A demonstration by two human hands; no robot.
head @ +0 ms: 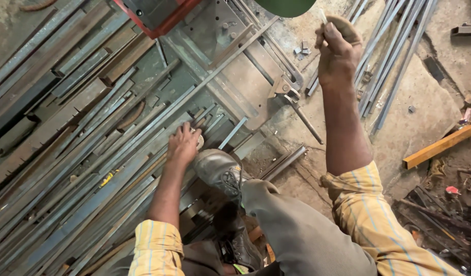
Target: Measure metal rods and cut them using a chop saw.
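Your left hand (183,144) lies with fingers spread on the flat steel bars (87,168), none lifted. Your right hand (336,51) has fingers clamped on a thin white stick (323,16), raised clear of the bars; no mark visible.

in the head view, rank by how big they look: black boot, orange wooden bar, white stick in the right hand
1. black boot, though it sits nearest the camera
2. orange wooden bar
3. white stick in the right hand

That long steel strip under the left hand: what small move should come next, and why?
Probably bring the right hand, which holds a thin white stick, down to the long strip. The left hand and black boot already press on the metal there.
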